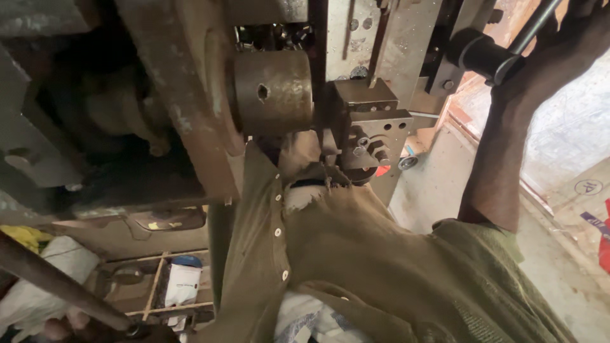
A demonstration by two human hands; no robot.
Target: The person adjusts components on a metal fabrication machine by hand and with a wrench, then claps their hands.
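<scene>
My right hand (575, 38) reaches up at the top right, fingers closed around a slim metal lever (537, 22) with a thick black grip (481, 54). The lever belongs to a worn steel press machine (372, 121) with a drilled block and bolts. A brown cylindrical shaft end (274, 92) with a hole juts out beside it. My olive button shirt (356, 254) fills the centre. At the bottom left edge, what looks like my left hand (58, 329) lies under a dark metal bar (60, 286). It is mostly cut off, so its grip is unclear.
A rusty machine frame (184, 89) fills the top left. Below it sit a wooden rack (155, 286) holding a white pouch (183, 282) and white sacks (38, 279). A concrete floor (432, 184) and a printed red and blue board (600, 228) lie to the right.
</scene>
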